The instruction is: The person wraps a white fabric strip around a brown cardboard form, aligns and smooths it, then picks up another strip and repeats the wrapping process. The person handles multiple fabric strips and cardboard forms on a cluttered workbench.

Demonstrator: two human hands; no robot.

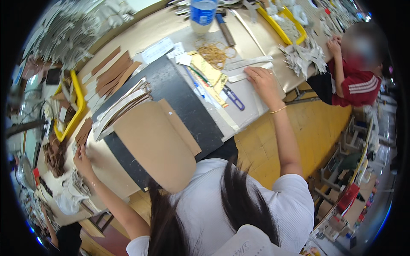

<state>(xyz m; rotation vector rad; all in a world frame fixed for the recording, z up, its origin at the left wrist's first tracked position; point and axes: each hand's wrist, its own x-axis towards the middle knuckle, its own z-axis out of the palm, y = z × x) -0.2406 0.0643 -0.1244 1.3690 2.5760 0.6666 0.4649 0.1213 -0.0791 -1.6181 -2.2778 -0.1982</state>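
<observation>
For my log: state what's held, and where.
Left hand: at brown strips, near end. Right hand: at nearer pale strip, partway along. Whether either grip holds cannot be told.

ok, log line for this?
left hand: at brown flat strips | right hand: at pale flat strips | tan rounded panel: over black rectangular board

And here it is, the long, tan-covered work surface (105, 156), light gleaming off its top! To its right spreads a floor of square mustard-yellow tiles (265, 145); below its near left end, look, a dull reddish floor patch (114, 235). Dark metal leg framing (301, 95) stands under the surface's right edge. Across the tiles, well right of it, a second long, brown-topped surface (363, 183), crowded! Past the first surface's far right end, a small white light (367, 18) glares.
</observation>
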